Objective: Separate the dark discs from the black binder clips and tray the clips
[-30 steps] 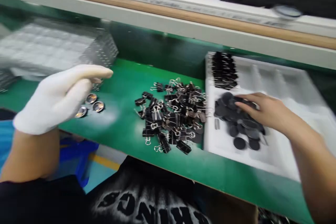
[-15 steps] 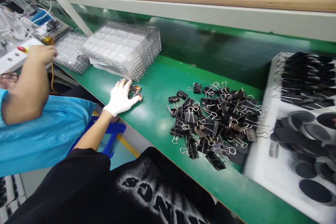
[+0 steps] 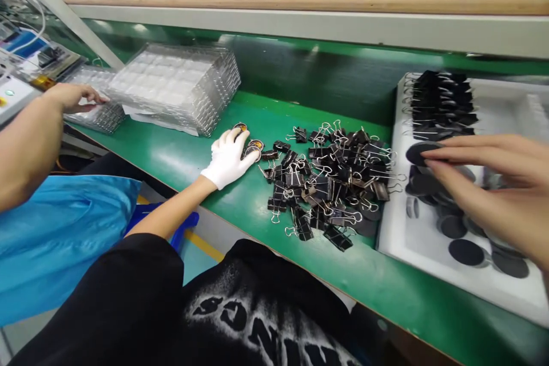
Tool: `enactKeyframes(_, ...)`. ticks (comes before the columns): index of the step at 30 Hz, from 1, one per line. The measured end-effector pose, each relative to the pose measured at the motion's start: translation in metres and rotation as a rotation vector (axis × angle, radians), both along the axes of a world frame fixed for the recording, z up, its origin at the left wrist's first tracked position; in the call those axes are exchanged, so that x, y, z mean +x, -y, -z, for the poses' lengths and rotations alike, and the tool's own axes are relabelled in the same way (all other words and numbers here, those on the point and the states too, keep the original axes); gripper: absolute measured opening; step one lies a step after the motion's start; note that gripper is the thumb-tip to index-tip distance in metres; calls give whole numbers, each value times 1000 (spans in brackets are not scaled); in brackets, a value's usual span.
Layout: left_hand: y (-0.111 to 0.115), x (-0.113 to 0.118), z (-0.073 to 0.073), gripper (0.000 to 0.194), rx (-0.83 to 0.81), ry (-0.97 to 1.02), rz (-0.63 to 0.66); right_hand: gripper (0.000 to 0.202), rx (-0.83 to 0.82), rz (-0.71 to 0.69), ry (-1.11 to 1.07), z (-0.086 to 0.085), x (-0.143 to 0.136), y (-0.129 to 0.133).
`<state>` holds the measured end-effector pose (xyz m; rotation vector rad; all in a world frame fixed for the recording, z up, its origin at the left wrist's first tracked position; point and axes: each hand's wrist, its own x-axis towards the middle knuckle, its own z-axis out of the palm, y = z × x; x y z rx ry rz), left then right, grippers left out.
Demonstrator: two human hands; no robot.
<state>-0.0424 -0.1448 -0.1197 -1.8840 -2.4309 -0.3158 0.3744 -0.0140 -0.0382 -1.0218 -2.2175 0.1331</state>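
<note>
My left hand point(image 3: 230, 158), in a white glove, is low over the green table with its fingers curled round a few small round parts point(image 3: 256, 146). These have shiny rims and orange-copper centres; some are partly under the fingers. My bare right hand point(image 3: 493, 177) pinches a thin black disc point(image 3: 419, 153) between thumb and fingertips. It is above a white foam tray point(image 3: 392, 234) holding several more black discs point(image 3: 467, 252) and a row of black binder clips point(image 3: 444, 103). A heap of loose binder clips point(image 3: 326, 183) lies between my hands.
A stack of clear plastic trays point(image 3: 180, 86) stands at the back left, with a lower stack point(image 3: 96, 114) beside it. A co-worker's arm point(image 3: 34, 131) reaches in there. A shelf edge point(image 3: 300, 23) runs above the table's back.
My left hand has slid right along the table with the round parts, closer to the clip heap. My right hand has come into view with a black disc. The co-worker's hand has lowered toward the trays.
</note>
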Motion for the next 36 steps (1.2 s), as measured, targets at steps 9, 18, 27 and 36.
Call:
enactKeyframes(9, -26, -37, -26, 55, -143, -235, 452, 42, -248, -37, -378, -16, -28, 29)
enactKeyframes(18, -56, -31, -20, 51, 23, -442, 608, 28, -926, -259, -683, -17, -60, 35)
enactKeyframes(27, -80, 37, -89, 50, 222, -226, 636, 9, -214, -303, -541, -13, -96, 28)
enactKeyframes(36, -101, 93, -109, 43, 191, -200, 749, 36, 215, -420, -265, 6, -88, 10)
